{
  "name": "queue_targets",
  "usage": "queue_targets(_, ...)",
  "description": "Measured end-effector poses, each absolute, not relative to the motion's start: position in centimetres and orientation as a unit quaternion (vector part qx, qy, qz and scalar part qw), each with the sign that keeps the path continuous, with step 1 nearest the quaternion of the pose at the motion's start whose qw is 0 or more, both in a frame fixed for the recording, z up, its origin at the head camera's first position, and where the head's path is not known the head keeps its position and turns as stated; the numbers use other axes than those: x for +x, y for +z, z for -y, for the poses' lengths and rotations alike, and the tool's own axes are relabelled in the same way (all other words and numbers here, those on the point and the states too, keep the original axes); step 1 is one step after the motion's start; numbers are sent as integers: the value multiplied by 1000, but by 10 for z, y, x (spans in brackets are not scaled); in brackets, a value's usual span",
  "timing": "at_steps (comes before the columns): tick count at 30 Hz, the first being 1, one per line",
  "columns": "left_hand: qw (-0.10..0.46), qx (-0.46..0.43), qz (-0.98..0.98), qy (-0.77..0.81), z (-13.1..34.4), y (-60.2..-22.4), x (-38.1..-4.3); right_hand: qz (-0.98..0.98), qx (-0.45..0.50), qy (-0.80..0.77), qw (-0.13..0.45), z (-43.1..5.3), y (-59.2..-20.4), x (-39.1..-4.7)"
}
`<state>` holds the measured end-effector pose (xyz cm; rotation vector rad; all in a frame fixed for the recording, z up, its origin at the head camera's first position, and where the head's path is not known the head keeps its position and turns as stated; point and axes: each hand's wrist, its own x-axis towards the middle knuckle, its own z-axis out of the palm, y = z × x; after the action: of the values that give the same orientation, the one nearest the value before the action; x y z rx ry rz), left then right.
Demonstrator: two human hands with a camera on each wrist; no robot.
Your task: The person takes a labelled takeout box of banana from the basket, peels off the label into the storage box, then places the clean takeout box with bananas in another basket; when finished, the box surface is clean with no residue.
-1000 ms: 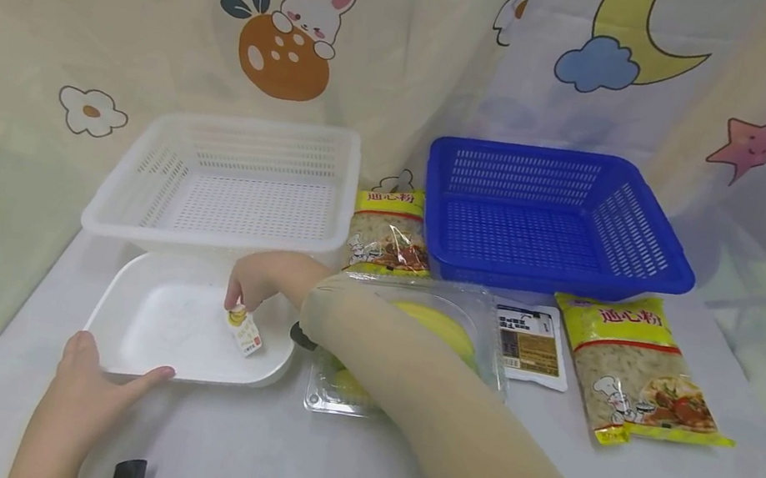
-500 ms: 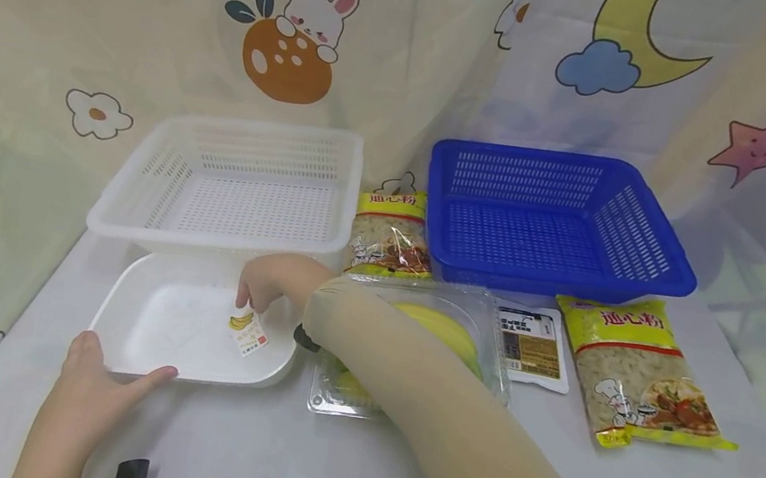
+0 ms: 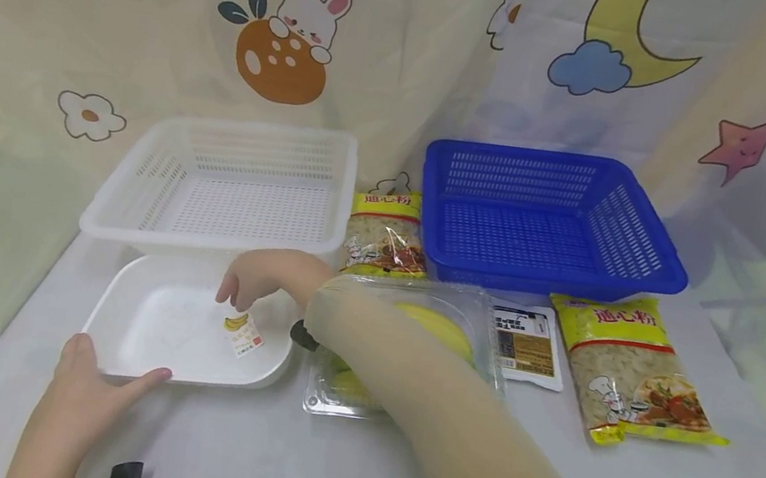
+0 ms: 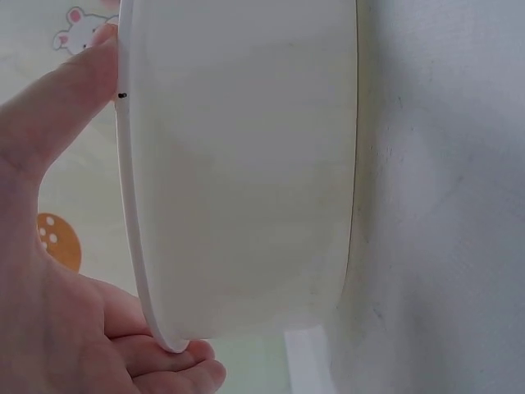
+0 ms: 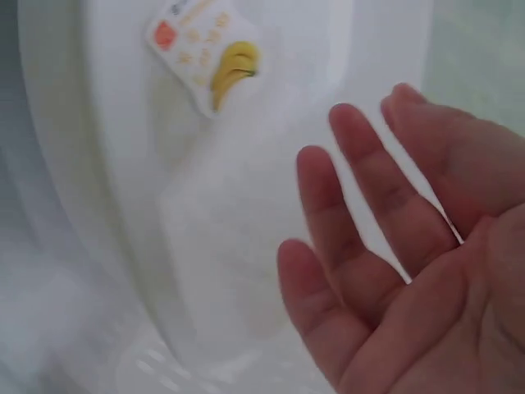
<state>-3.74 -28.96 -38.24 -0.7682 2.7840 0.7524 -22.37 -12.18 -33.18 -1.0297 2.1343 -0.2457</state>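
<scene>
A shallow white plastic tray (image 3: 171, 322) stands on the table, below the white basket. My left hand (image 3: 85, 401) holds its near left corner, the thumb at the front rim and the fingers at the left side; the left wrist view has the fingertips just below the rim. Inside the tray, toward the right, lies a small white label (image 3: 243, 336) with a picture of bananas and a red mark. Just above it hovers my right hand (image 3: 255, 277), fingers loosely bent and apart. In the right wrist view, nothing lies between those fingers and the label (image 5: 205, 53) is clear of them.
Behind stand a white basket (image 3: 254, 192) and a blue basket (image 3: 514, 227). A clear plastic box (image 3: 483, 323) with yellow contents sits under the right forearm. Near it are a white and brown packet (image 3: 527, 348) and two macaroni bags (image 3: 634, 374) (image 3: 387, 235).
My right fingers have let go of the label and moved slightly up and left. The label now lies in the tray, its banana picture showing. My left hand stays at the tray.
</scene>
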Motion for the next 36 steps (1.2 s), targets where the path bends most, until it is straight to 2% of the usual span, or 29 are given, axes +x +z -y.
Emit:
queue_targets(4,76,-252,-929,259,290,-382,-36,-808,-421,-174,373,109,-307,-222)
queue_targets(9,79,-231,-936,253,287,-383,-39,-791,-452,-252,327,66,-272,-219)
queue_targets(16,0,-153,-958,242,276,-377,-34,-813,-411,-348,221,-25,-246,-196)
queue_targets(19,-18,-101,-956,275,260,-368,-34,-831,-366,-386,166,-66,-249,-183)
queue_targets(23,-20,-27,-958,286,232,-358,-40,-846,-296,-425,128,-111,-264,-168)
queue_targets(30,13,72,-952,296,176,-361,-56,-862,-205,-451,108,-165,-299,-146)
queue_targets(36,43,93,-944,315,138,-370,-64,-869,-178,-445,125,-193,-326,-128)
